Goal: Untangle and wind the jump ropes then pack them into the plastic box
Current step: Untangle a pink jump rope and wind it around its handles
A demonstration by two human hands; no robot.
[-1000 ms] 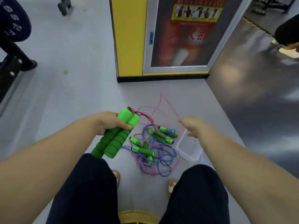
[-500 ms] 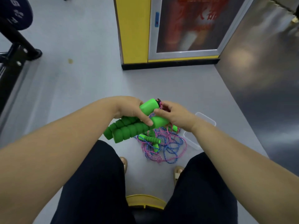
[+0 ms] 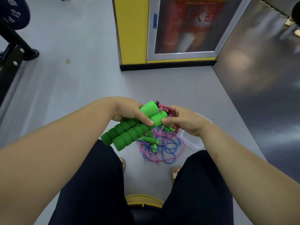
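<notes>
My left hand (image 3: 128, 111) grips two green foam jump-rope handles (image 3: 129, 129) side by side, raised above my knees. My right hand (image 3: 183, 120) is curled at the handles' top ends and pinches the pink cord (image 3: 164, 108) that comes out of them. Below, on the grey floor, lies a tangled heap of pink and blue ropes (image 3: 162, 148) with several smaller-looking green handles (image 3: 151, 140) in it. A clear plastic box (image 3: 193, 140) stands on the floor just right of the heap, partly hidden behind my right wrist.
A yellow pillar with a framed poster (image 3: 162, 30) stands ahead. Black gym equipment (image 3: 14, 46) is at the far left. The floor turns dark and glossy (image 3: 259, 95) on the right. My feet (image 3: 175, 172) and a yellow-rimmed seat (image 3: 142, 200) are below.
My right hand came in from the right, where it held the cord out, to the handles' top ends. The left hand turned the handles flatter. The view tilted down.
</notes>
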